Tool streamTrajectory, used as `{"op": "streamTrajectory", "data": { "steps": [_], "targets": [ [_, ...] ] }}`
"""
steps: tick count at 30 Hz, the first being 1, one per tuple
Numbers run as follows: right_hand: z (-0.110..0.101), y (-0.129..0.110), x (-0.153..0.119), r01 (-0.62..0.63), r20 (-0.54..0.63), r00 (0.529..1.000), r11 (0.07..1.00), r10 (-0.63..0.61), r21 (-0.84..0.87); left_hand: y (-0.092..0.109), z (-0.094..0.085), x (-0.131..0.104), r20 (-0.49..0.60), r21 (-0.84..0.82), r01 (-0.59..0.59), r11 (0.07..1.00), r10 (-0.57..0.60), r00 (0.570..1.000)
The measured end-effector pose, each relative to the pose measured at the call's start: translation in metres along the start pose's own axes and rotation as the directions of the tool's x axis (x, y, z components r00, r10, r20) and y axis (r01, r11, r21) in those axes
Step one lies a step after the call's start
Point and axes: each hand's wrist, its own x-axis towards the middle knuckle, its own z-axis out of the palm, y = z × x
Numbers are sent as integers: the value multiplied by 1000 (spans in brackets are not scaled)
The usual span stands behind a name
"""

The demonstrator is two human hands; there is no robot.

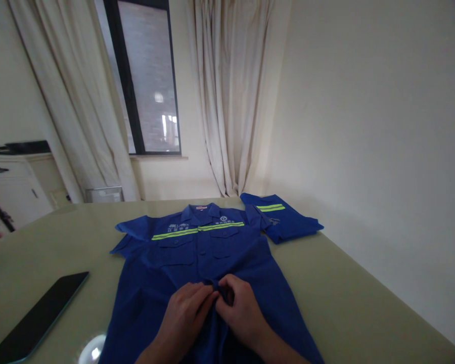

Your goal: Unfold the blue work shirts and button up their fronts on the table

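A blue short-sleeved work shirt (pixel 136 283) lies front up on the table, its collar toward the far edge. A yellow-green reflective stripe crosses its chest, with white printing above it and a pocket on each side. My left hand (pixel 189 308) pinches the front opening at the middle of the shirt. Right beside it, my right hand (pixel 240 308) is closed on the same spot, thumb and forefinger gripping the fabric. The cloth is bunched up between the fingertips. Whether a button is between them is hidden.
Another blue garment (pixel 293 220) with a reflective stripe lies folded at the far right of the table (pixel 349 298). A dark flat tablet-like object (pixel 41 313) lies at the left, near a shiny round white thing (pixel 93 349). A wall stands along the right edge; curtains hang behind.
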Motion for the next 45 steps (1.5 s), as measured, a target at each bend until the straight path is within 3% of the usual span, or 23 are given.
{"op": "streamTrajectory", "data": {
  "steps": [3, 6, 9, 14, 20, 25, 30, 39, 45],
  "targets": [
    [-3, 2, 1, 41, -34, 998, 995, -44, -89, 1, 0, 1, 2, -38, 87, 995, -87, 996],
    [-7, 4, 0, 93, -81, 990, 969, -114, -228, 3, -5, 5, 96, -68, 196, 978, -189, 977],
    [-7, 5, -1, 101, -84, 988, 952, -131, -288, 7, -9, 8, 174, -94, 220, 971, -202, 964],
    [-3, 7, -2, 60, -94, 991, 957, -90, -283, 12, -3, 5, 145, -160, 168, 973, -145, 979],
    [-2, 6, -4, 81, -19, 996, 954, -90, -290, 10, 5, 0, 94, -86, 200, 976, -192, 977],
    [-4, 6, -4, 130, 26, 992, 964, -127, -234, 10, 1, 2, 161, -138, 280, 950, -258, 953],
    [-10, 8, -1, 119, 57, 992, 971, -110, -208, 13, -8, 10, 266, -285, 265, 921, -189, 945],
    [-13, 7, 0, 118, -5, 992, 961, -123, -251, 4, -21, 16, 361, -448, 330, 831, -170, 917],
    [-21, 19, 7, 158, 91, 984, 984, -150, -87, 3, -17, 13, 356, -453, 307, 837, -146, 923]
  ]
}}
